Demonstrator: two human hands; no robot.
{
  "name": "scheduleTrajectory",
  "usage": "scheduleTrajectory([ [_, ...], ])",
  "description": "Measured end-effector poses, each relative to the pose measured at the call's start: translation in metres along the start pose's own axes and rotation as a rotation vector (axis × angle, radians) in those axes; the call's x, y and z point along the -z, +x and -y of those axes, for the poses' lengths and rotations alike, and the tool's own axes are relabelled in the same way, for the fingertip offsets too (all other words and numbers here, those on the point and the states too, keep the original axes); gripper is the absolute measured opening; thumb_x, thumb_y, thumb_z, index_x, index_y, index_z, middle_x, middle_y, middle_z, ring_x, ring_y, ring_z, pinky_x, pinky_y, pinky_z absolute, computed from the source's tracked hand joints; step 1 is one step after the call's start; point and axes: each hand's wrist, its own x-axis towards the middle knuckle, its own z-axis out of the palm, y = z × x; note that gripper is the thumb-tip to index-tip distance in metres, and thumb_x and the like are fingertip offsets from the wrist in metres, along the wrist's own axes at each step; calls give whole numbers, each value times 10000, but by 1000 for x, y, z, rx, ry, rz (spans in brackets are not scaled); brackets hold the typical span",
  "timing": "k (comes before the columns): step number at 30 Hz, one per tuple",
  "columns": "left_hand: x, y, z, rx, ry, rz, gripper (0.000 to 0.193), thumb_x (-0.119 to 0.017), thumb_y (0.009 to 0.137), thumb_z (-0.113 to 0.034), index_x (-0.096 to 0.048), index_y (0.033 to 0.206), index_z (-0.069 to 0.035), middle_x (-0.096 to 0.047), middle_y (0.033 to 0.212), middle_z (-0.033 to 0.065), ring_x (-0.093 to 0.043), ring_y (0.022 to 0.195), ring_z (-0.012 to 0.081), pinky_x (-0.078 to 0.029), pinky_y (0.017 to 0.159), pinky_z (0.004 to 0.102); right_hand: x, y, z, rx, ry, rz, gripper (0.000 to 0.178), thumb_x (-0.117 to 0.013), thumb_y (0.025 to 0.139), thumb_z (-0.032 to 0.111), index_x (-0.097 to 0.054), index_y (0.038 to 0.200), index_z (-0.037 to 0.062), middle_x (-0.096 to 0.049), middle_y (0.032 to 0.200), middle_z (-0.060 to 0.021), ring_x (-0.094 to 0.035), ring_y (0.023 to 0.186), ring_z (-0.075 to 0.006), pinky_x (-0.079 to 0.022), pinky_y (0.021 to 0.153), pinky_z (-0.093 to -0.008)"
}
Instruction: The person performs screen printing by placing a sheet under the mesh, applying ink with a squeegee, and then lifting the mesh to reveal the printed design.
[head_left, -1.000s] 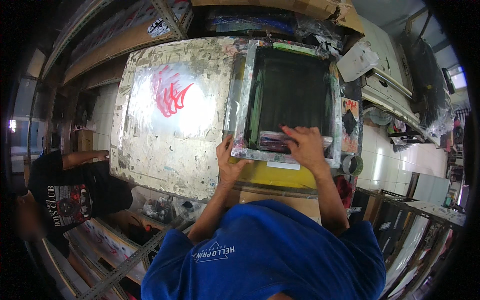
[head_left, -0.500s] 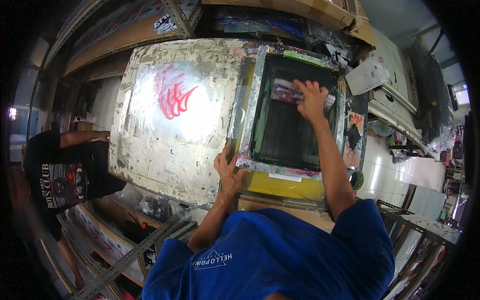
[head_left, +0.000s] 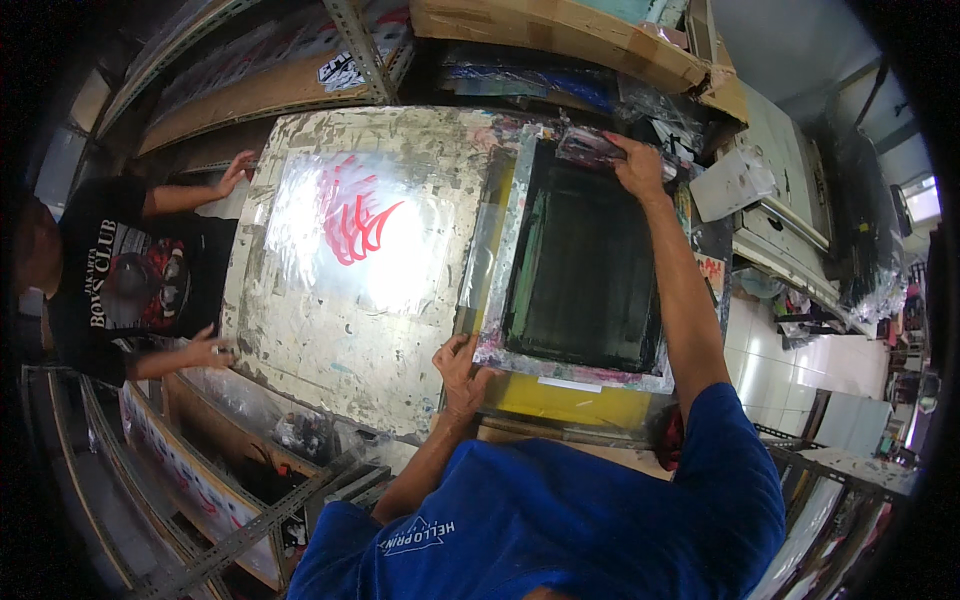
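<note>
Squeegee (head_left: 588, 148) held in the right hand (head_left: 636, 166), fingers closed over it; since half a second ago it has been carried from over the dark mesh (head_left: 585, 265) to the far end of the screen frame (head_left: 555, 367). Mesh thus left uncovered on the near side of that grip; a pass judged about complete. Frame's near-left corner met by the left hand (head_left: 461, 376); whether clamped or merely rested cannot be told.

Worn, paint-flecked tabletop (head_left: 320, 345)
Clear sheet (head_left: 302, 222) with red strokes (head_left: 362, 236) at left; yellow board (head_left: 560, 400) beneath framed screen (head_left: 585, 270) at right.
</note>
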Motion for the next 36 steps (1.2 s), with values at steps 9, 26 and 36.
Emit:
scheduleTrajectory([
  [9, 6, 17, -27, -4, -171, -219, 646, -799, 673, -144, -607, 1261, 41, -575, 1150, 183, -457, 1155, 339, -332, 1017, 430, 104, -162, 133, -169, 335, 198, 577, -690, 743, -10, -622, 1305, 103, -646, 1269, -163, -600, 1192, -321, -444, 1026, -365],
  [26, -39, 78, -8, 253, 435, -223, 449, -745, 840, -189, -613, 1227, -3, -636, 1064, 183, -585, 1015, 327, -472, 841, 447, 238, -66, 186, 313, -285, -322, 415, -665, 812, 195, -677, 1217, 102, -716, 1026, -181, -680, 927, -339, -507, 841, -362],
  [36, -31, 98, -26, 388, -522, -424, 208, -645, 938, -133, -685, 893, 66, -646, 718, 60, -561, 679, 124, -459, 654, 286, 258, -54, 214, 61, -51, -183, 446, -592, 718, 198, -726, 1117, 49, -715, 942, -232, -662, 792, -336, -529, 750, -375],
])
